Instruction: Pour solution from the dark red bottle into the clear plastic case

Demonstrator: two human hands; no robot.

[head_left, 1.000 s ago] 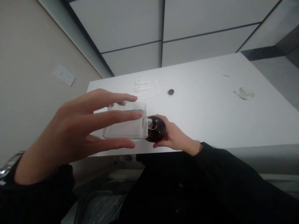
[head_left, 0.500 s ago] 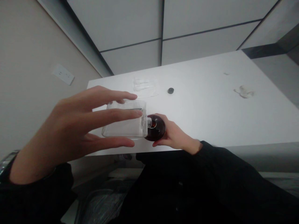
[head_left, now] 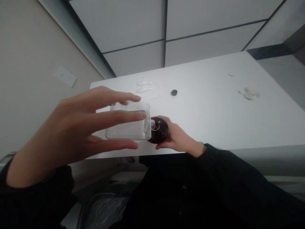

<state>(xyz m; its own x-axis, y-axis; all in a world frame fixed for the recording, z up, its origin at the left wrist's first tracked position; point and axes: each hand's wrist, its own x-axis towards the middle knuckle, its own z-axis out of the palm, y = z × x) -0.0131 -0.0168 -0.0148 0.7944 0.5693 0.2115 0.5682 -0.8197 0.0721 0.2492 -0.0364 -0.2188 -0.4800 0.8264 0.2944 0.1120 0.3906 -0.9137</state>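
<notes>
Clear plastic bottle [head_left: 128, 122] — flat, rectangular.

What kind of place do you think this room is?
Probably an office or workroom: a white table, a wall socket plate, and large grey panels with dark seams.

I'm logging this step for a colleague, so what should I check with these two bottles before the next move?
Neck of the clear rectangular bottle at the mouth of the dark round bottle: ok, they meet end to end.
Left hand on the clear bottle: cannot tell how firm; the fingers spread across it.
Right hand on the dark bottle: ok, fingers wrap its side.
Dark liquid inside the dark bottle: cannot tell how much.
Small black disc on the white table: ok, it lies away from both hands.
</notes>
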